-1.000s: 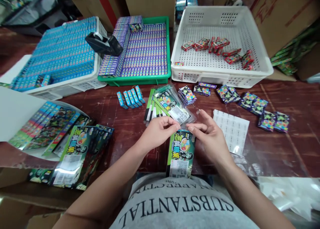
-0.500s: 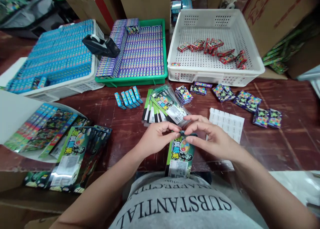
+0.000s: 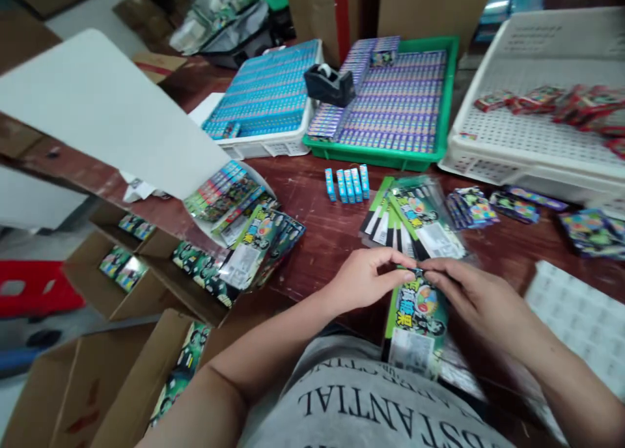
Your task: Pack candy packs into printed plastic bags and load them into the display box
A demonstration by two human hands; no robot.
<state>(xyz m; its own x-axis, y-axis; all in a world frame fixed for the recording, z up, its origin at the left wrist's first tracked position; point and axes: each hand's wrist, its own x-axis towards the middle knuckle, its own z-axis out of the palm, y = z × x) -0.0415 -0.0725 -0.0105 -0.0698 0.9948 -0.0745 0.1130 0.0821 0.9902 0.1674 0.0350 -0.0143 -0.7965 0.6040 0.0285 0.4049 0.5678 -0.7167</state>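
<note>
A green candy packet [image 3: 416, 318] with cartoon print lies at the table's near edge, its lower end over my lap. My left hand [image 3: 367, 280] pinches the packet's top edge from the left. My right hand [image 3: 476, 298] pinches the same top edge from the right, fingers curled. Both sets of fingertips meet at the packet's top. Just beyond them lies a fanned stack of the same green packets [image 3: 415, 219]. Several small blue boxes [image 3: 347, 183] stand in a row behind that stack.
A white crate of blue boxes [image 3: 261, 103], a green tray of purple boxes [image 3: 390, 155] with a black tape dispenser [image 3: 329, 83], and a white basket [image 3: 517, 168] with red packs line the back. A sticker sheet [image 3: 581, 318] lies right. Open cardboard boxes [image 3: 122, 272] stand left, below the table.
The view has swung to the left, bringing the cardboard boxes on the floor into sight. Both hands stay pinched on the top of the green packet.
</note>
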